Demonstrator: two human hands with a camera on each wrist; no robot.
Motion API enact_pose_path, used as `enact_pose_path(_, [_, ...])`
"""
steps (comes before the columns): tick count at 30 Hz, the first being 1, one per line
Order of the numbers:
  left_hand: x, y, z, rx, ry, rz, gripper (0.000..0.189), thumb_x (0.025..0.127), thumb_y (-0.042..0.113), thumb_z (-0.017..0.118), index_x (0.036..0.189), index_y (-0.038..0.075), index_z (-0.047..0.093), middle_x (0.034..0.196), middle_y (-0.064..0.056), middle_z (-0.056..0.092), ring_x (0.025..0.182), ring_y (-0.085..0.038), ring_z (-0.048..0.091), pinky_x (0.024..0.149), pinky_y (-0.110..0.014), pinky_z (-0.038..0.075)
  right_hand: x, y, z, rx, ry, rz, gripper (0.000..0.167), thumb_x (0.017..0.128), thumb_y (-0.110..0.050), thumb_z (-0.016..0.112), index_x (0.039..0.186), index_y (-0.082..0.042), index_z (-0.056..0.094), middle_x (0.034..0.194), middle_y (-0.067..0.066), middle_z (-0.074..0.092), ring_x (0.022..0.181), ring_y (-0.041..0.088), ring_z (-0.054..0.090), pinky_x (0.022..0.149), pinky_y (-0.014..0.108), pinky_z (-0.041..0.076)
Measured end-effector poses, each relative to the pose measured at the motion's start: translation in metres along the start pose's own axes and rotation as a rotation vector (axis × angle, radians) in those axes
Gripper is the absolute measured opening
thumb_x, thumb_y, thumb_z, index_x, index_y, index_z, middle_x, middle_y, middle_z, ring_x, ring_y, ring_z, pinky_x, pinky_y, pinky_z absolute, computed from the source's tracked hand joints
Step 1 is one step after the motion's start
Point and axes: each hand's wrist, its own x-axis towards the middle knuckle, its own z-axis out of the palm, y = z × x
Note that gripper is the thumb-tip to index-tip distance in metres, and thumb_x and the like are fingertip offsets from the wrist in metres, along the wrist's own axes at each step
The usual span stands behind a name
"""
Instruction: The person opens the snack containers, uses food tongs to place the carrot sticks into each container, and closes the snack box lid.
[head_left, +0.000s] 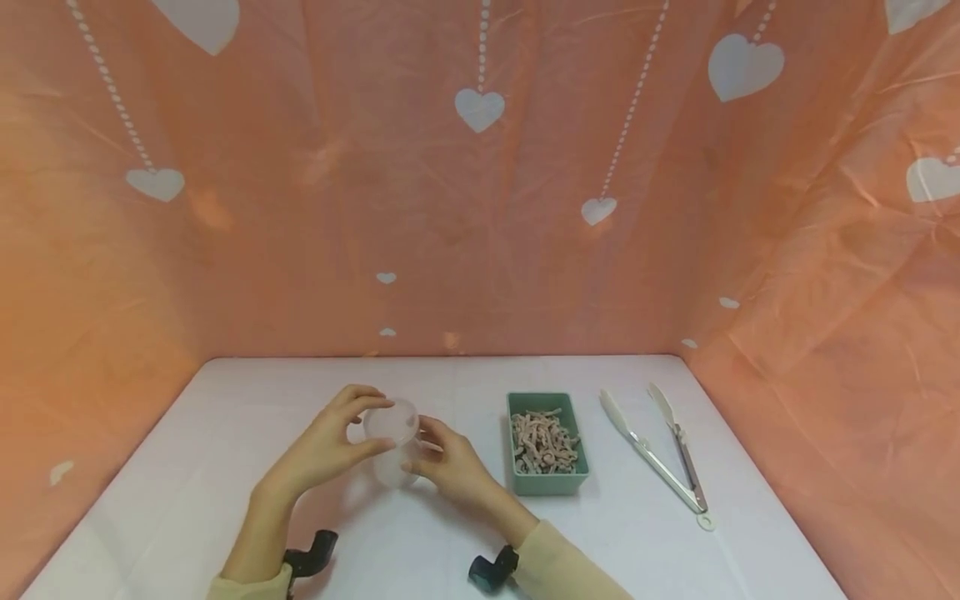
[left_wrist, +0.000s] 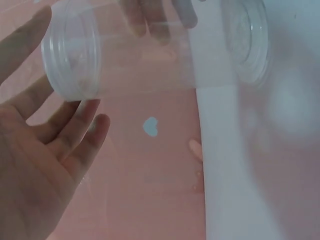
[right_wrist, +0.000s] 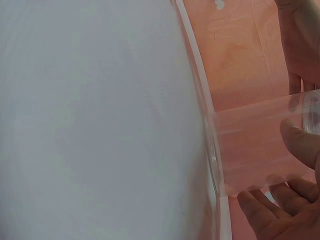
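Observation:
A clear plastic jar (head_left: 393, 471) stands upright on the table, left of the middle in the head view. My left hand (head_left: 321, 450) holds its top end between thumb and fingers. Around the jar's side, from the right, curls my right hand (head_left: 457, 468). The left wrist view shows the ridged top (left_wrist: 72, 55) between the left thumb and fingers; whether this is a lid or the bare rim, I cannot tell. Right-hand fingers (left_wrist: 157, 20) show at the jar's far side there. In the right wrist view, the right thumb (right_wrist: 300, 142) lies against the clear wall.
Right of the hands sits a green rectangular container (head_left: 551, 485) with many pale brown, twisted strips (head_left: 543, 442). Farther right, metal tongs (head_left: 663, 467) lie spread on the white table (head_left: 450, 550). An orange curtain (head_left: 450, 233) with hearts encloses the back and sides.

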Motion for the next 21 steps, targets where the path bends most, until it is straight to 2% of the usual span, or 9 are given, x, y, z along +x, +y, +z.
enact_pose_path(4, [0.001, 0.000, 0.003, 0.011, 0.013, -0.038, 0.053, 0.086, 0.025, 0.088, 0.130, 0.003, 0.067, 0.128, -0.010, 0.055, 0.116, -0.029, 0.058, 0.093, -0.048, 0.054, 0.000, -0.002, 0.000, 0.003, 0.000, -0.017, 0.064, 0.093, -0.010, 0.078, 0.150, -0.007, 0.051, 0.149, 0.017, 0.057, 0.140, 0.037, 0.053, 0.113, 0.042, 0.047])
enact_pose_path(7, [0.000, 0.001, 0.003, -0.016, 0.000, -0.051, 0.057, 0.088, 0.027, 0.086, 0.135, 0.003, 0.063, 0.133, -0.012, 0.051, 0.117, -0.030, 0.057, 0.095, -0.050, 0.053, 0.000, -0.003, 0.000, 0.000, 0.002, -0.020, 0.064, 0.093, -0.010, 0.079, 0.150, -0.007, 0.051, 0.149, 0.017, 0.057, 0.139, 0.037, 0.053, 0.114, 0.044, 0.047])
enact_pose_path(13, [-0.004, -0.001, -0.006, -0.099, -0.069, 0.008, 0.053, 0.098, 0.015, 0.073, 0.146, 0.004, 0.054, 0.155, -0.020, 0.043, 0.138, -0.042, 0.046, 0.104, -0.057, 0.050, 0.000, -0.003, 0.000, 0.014, 0.002, 0.000, 0.064, 0.093, -0.011, 0.078, 0.151, -0.007, 0.050, 0.149, 0.018, 0.056, 0.139, 0.038, 0.053, 0.114, 0.047, 0.046])
enact_pose_path(16, [-0.006, -0.004, -0.011, -0.118, -0.107, 0.022, 0.050, 0.101, 0.011, 0.068, 0.149, 0.006, 0.054, 0.158, -0.017, 0.045, 0.142, -0.039, 0.044, 0.107, -0.054, 0.049, -0.001, -0.003, 0.000, 0.017, -0.002, 0.002, 0.065, 0.094, -0.011, 0.078, 0.152, -0.006, 0.049, 0.150, 0.019, 0.055, 0.140, 0.038, 0.052, 0.114, 0.047, 0.046])
enact_pose_path(21, [-0.007, -0.008, -0.014, -0.158, -0.144, 0.002, 0.050, 0.102, 0.010, 0.066, 0.150, 0.009, 0.053, 0.157, -0.012, 0.048, 0.141, -0.033, 0.046, 0.109, -0.049, 0.048, 0.001, -0.002, 0.000, 0.006, -0.003, -0.004, 0.065, 0.094, -0.011, 0.078, 0.151, -0.005, 0.049, 0.150, 0.019, 0.055, 0.140, 0.039, 0.052, 0.114, 0.047, 0.046])
